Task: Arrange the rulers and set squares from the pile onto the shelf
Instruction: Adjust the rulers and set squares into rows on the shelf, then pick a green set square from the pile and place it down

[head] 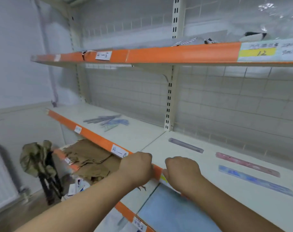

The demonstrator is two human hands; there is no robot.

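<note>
Both hands rest curled on the shelf's (142, 138) orange front edge, left hand (137, 168) beside right hand (182, 173), holding nothing. The pile (107, 121) lies towards the back left; three rulers (247, 164) lie apart on the right.

A yellow price tag (257, 52) on the orange front strip of the upper shelf (175, 53), at 1 o'clock, is marked with a handwritten "12"; the printing above and beside it is too blurred to be read. A white slip (103, 55) on the same strip, at 11 o'clock, appears to read "4-5". Another white slip (119, 153) on the middle shelf edge (93, 137), near centre, begins with "4-"; its remainder cannot be read. Other small labels are illegible.
</note>
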